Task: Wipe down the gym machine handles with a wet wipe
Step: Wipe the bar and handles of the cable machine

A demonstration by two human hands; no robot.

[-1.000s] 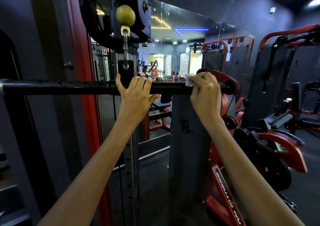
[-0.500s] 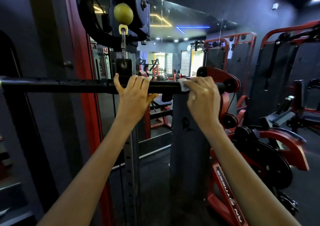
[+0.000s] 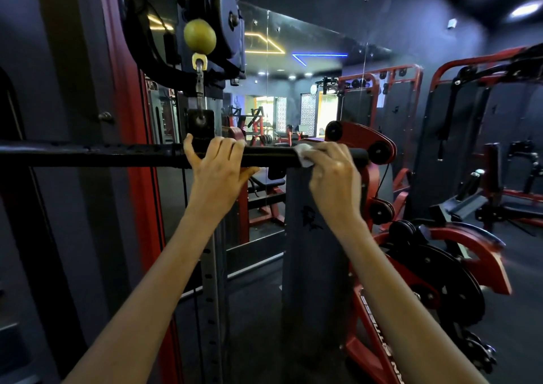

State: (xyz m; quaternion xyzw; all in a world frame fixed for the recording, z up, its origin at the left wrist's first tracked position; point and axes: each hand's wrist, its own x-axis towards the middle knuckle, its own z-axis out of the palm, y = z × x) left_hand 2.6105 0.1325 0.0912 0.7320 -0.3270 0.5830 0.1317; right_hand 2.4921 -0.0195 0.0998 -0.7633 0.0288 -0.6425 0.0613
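Observation:
A long black pull-down bar (image 3: 94,154) hangs level across the view from a cable clip under a yellow-green ball (image 3: 200,36). My left hand (image 3: 219,169) grips the bar just right of its centre mount, fingers curled over the top. My right hand (image 3: 332,172) grips the bar's right handle with a white wet wipe (image 3: 304,152) wrapped round the bar under its fingers. A bit of the wipe shows at the left of that hand. The bar's right end (image 3: 360,155) sticks out past the hand.
The red upright of the cable machine (image 3: 129,148) stands at the left, with a perforated steel post (image 3: 211,295) below my left hand. A grey shroud (image 3: 311,251) and a red plate-loaded machine (image 3: 440,280) stand at the right. A wall mirror (image 3: 293,89) lies behind.
My right hand has slid the wipe leftward along the bar, so more of the bar's right end shows. My left hand has kept its grip in the same place.

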